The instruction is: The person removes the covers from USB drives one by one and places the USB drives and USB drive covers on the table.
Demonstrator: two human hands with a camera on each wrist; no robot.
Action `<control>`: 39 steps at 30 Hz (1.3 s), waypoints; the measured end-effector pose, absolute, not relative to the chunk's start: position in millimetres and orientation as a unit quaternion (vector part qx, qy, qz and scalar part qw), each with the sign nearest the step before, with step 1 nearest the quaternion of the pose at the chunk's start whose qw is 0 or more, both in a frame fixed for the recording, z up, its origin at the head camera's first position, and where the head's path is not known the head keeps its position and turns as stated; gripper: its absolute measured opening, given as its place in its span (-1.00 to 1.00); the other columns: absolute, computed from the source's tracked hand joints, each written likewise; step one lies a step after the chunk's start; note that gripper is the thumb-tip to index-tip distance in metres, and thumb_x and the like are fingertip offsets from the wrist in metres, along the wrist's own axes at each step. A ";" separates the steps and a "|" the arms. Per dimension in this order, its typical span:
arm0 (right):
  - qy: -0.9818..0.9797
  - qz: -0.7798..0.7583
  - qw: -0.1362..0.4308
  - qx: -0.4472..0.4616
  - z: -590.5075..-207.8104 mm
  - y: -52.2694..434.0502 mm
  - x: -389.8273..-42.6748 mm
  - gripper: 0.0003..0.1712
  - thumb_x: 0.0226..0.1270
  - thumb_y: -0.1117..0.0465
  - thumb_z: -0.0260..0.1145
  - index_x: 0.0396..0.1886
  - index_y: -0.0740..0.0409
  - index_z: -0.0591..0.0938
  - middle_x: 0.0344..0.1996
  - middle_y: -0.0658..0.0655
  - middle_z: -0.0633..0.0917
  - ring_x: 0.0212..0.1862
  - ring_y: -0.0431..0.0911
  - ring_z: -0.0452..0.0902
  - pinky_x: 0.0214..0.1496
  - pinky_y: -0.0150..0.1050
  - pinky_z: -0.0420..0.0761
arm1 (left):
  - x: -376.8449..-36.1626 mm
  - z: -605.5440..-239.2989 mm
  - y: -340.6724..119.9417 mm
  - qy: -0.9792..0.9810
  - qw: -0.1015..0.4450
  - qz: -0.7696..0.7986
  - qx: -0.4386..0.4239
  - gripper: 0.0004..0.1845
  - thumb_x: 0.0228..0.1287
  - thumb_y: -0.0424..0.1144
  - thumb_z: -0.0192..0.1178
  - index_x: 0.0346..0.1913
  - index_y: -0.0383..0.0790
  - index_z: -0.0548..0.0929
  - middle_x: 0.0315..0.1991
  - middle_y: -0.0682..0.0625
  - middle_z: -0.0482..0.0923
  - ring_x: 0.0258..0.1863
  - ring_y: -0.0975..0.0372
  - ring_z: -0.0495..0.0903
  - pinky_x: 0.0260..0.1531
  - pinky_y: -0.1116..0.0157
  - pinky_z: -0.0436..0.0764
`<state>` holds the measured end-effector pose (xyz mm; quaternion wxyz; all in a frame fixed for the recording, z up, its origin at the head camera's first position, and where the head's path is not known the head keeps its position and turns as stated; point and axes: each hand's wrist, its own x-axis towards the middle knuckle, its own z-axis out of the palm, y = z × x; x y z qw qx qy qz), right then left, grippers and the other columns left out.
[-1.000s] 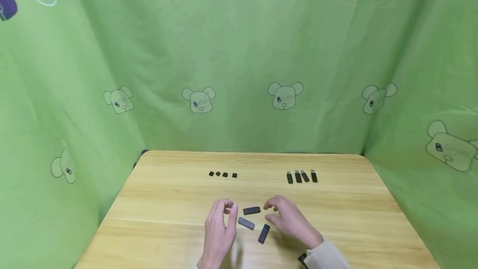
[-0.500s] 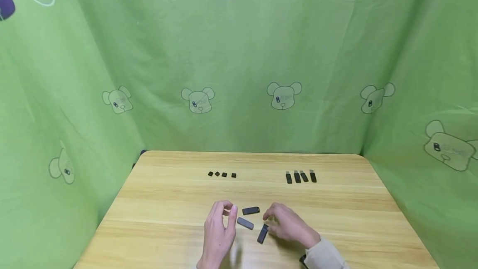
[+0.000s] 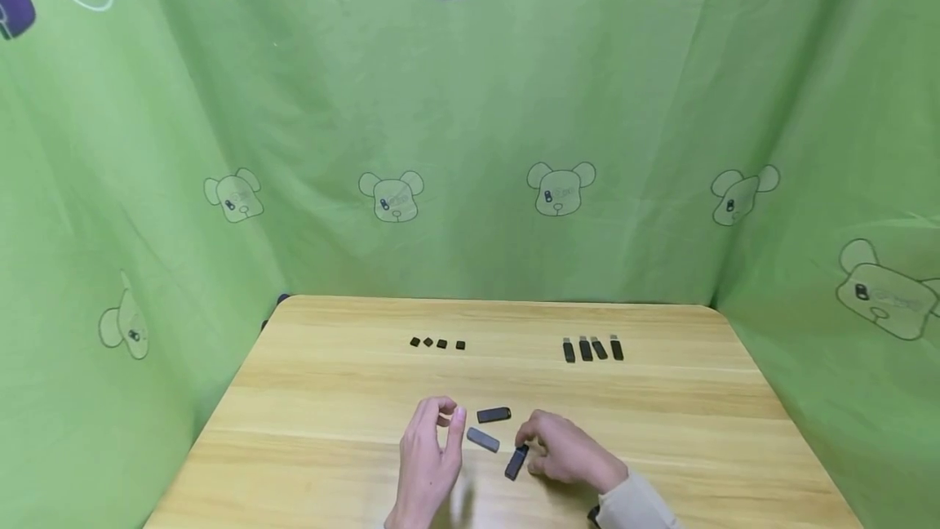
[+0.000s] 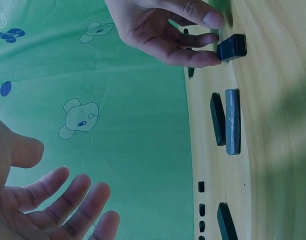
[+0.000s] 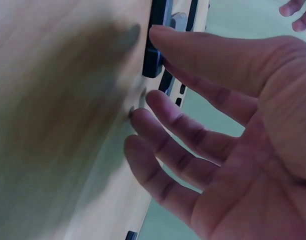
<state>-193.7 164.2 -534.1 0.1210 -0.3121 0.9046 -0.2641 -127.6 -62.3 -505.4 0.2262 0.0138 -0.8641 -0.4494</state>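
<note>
My right hand (image 3: 565, 451) bends over a dark USB stick (image 3: 516, 464), its fingertips right at the stick's far end. In the right wrist view, the thumb (image 5: 165, 37) overlaps that stick (image 5: 153, 62), while the other fingers curve loosely apart. My left hand (image 3: 429, 451) hovers left of the sticks, fingers relaxed and holding nothing. Between the hands lie a grey stick (image 3: 483, 440) and a black stick (image 3: 494, 415). Another dark elongated piece (image 4: 226, 222) shows at the bottom of the left wrist view; in the head view it is hidden.
Several small black square pieces (image 3: 442, 344) form a row at the back of the wooden table (image 3: 330, 415). Farther right, several black USB sticks (image 3: 585, 348) lie with their connectors bare. A green patterned cloth (image 3: 470, 260) encloses the table at the back and sides.
My right hand has come down and nearer, closing in on the dark USB stick's far end from above right. The left hand and the sticks stay nearly where they were.
</note>
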 end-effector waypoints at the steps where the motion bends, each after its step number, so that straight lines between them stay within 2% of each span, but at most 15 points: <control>1: 0.906 -0.262 0.119 -0.311 -534.9 163.7 -193.7 -0.68 0.02 0.31 0.55 -0.17 0.08 0.73 -0.23 -0.01 0.66 -0.27 -0.20 0.47 -0.22 -0.32 0.51 | -127.6 -505.4 -62.1 -0.865 0.226 -0.449 0.014 -0.90 0.48 -0.13 0.19 -0.15 -0.06 0.64 -0.18 0.09 0.68 -0.22 0.32 0.62 -0.19 0.37 0.59; 5: 0.911 -0.250 0.119 -0.304 -538.1 161.6 -193.9 -0.72 -0.02 0.28 0.58 -0.29 0.01 0.70 -0.28 -0.05 0.63 -0.27 -0.21 0.46 -0.22 -0.28 0.54 | -126.6 -505.2 -60.9 -0.866 0.221 -0.449 0.016 -0.88 0.48 -0.11 0.18 -0.15 -0.06 0.64 -0.18 0.10 0.68 -0.22 0.31 0.62 -0.19 0.37 0.59; 8: 0.913 -0.245 0.120 -0.303 -539.3 161.0 -193.2 -0.72 -0.02 0.27 0.58 -0.28 0.01 0.71 -0.29 -0.07 0.63 -0.27 -0.24 0.47 -0.21 -0.28 0.56 | -125.2 -505.2 -59.8 -0.867 0.217 -0.449 0.017 -0.88 0.48 -0.11 0.18 -0.15 -0.05 0.64 -0.17 0.10 0.68 -0.22 0.31 0.61 -0.19 0.37 0.59; 16: 0.917 -0.242 0.113 -0.298 -543.0 158.5 -192.1 -0.81 0.05 0.33 0.51 -0.40 0.04 0.66 -0.41 -0.09 0.53 -0.37 -0.27 0.32 -0.34 -0.36 0.37 | -125.3 -506.6 -60.8 -0.867 0.212 -0.451 0.022 -0.89 0.47 -0.11 0.19 -0.16 -0.06 0.64 -0.19 0.09 0.67 -0.22 0.30 0.61 -0.24 0.40 0.58; 26: 0.917 -0.265 0.121 -0.273 -538.2 157.4 -191.5 -0.85 0.21 0.29 0.45 -0.36 0.07 0.60 -0.42 -0.08 0.55 -0.38 -0.25 0.35 -0.36 -0.35 0.37 | -127.0 -508.4 -62.4 -0.867 0.204 -0.454 0.028 -0.91 0.46 -0.14 0.21 -0.16 -0.07 0.63 -0.17 0.05 0.67 -0.22 0.27 0.62 -0.29 0.42 0.59; 33: 0.924 -0.280 0.072 -0.250 -527.6 155.2 -191.9 -0.86 0.28 0.27 0.40 -0.23 0.06 0.61 -0.31 -0.07 0.61 -0.26 -0.26 0.45 -0.22 -0.30 0.55 | -129.5 -510.2 -61.7 -0.867 0.217 -0.447 0.017 -0.89 0.46 -0.14 0.21 -0.15 -0.10 0.64 -0.16 0.05 0.69 -0.21 0.23 0.63 -0.23 0.38 0.61; 39: 0.927 -0.315 0.012 -0.204 -511.9 153.0 -191.8 -0.85 0.31 0.28 0.39 -0.20 0.00 0.60 -0.24 -0.08 0.62 -0.23 -0.25 0.46 -0.18 -0.36 0.53 | -131.6 -509.7 -60.4 -0.868 0.224 -0.443 0.010 -0.87 0.46 -0.14 0.21 -0.14 -0.13 0.64 -0.14 0.00 0.71 -0.20 0.14 0.67 -0.17 0.26 0.65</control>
